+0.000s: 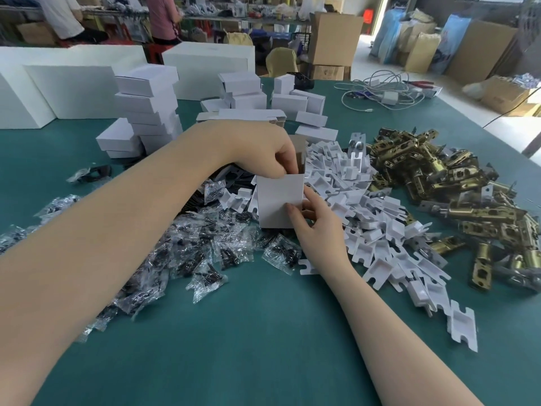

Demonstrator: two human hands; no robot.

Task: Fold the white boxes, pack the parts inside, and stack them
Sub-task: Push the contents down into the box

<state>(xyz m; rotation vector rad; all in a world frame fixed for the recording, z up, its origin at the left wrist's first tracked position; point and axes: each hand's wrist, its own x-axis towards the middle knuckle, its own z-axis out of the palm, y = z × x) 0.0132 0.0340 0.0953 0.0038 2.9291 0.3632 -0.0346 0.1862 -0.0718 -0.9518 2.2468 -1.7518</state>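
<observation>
Green table covering [263, 347] fills the lower frame, bare between both forearms. Right hand [317, 227] sits at centre, thumb and fingers pinching the lower right edge of a small white box [279, 202] held upright above the piles. Left hand [263, 150] curls over the box's open top, fingertips tucked inside; whether a part is already in cannot be told. Risk: pressing the flap unevenly could crease the card or leave the end unlatched, so contents drop out when stacked. Bagged screw packets [205, 253] lie at left, white plastic inserts [377, 230] at right, brass latch bolts [439, 183] further right; an elbow sweep could scatter them. Finished box stack [149, 112], upper left, leans unevenly and may topple.
</observation>
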